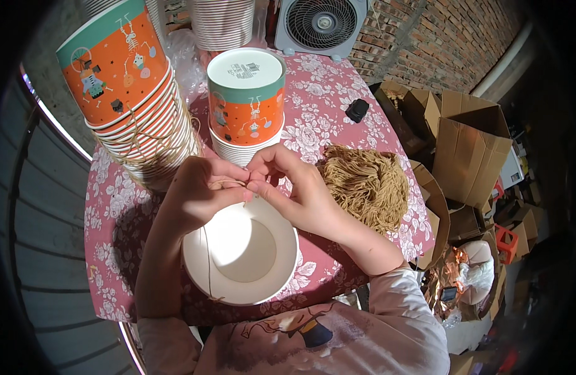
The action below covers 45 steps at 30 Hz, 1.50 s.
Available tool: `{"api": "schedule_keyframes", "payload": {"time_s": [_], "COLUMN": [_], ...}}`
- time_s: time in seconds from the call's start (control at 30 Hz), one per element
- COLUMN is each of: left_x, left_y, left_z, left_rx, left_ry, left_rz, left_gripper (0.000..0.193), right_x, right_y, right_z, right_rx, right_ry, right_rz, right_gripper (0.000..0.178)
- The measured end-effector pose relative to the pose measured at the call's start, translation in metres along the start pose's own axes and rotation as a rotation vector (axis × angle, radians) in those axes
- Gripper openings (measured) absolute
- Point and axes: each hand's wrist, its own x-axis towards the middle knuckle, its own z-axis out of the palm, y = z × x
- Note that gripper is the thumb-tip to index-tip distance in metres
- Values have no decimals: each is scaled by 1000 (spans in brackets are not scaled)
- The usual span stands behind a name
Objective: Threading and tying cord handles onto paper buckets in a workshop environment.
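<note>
**Twine pinched over a white paper bowl**

Twine (208, 250) runs from my fingertips down across the open mouth of the white paper bowl (241, 253) that sits upright on the table edge just in front of me. My left hand (197, 194) is curled, thumb and forefinger pinching the upper end of the twine above the bowl's far rim. My right hand (294, 187) meets it fingertip to fingertip, its fingers pressed together on the same strand.

Beyond my hands stands a short stack of orange and teal cups (245, 103), upside down, on the flowered pink tablecloth (325, 100). To my left leans a taller stack of the same cups (135, 100), bound round with twine. A heap of loose tan twine (366, 181) lies just beside my right wrist. Farther back are a small black object (357, 110) on the cloth and a white fan (320, 25); open cardboard boxes (469, 140) stand off to the right.
</note>
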Motion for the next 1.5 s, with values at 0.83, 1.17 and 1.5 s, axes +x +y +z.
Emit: {"api": "schedule_keyframes", "payload": {"time_s": [0.83,1.17,1.5], "left_x": [3,5,13], "left_y": [-2,-3,-9], "left_z": [4,-1,-1], "left_rx": [-11,101,-59], "left_ry": [112,92,100], "left_rz": [40,-20,-45], "left_gripper": [4,4,9], "right_x": [-6,-8,-4], "right_y": [-6,-9,0], "right_z": [7,7,13], "right_rx": [-270,-232,-21], "right_ry": [40,-8,-12], "right_rz": [-99,-51,14], "right_gripper": [22,11,9]}}
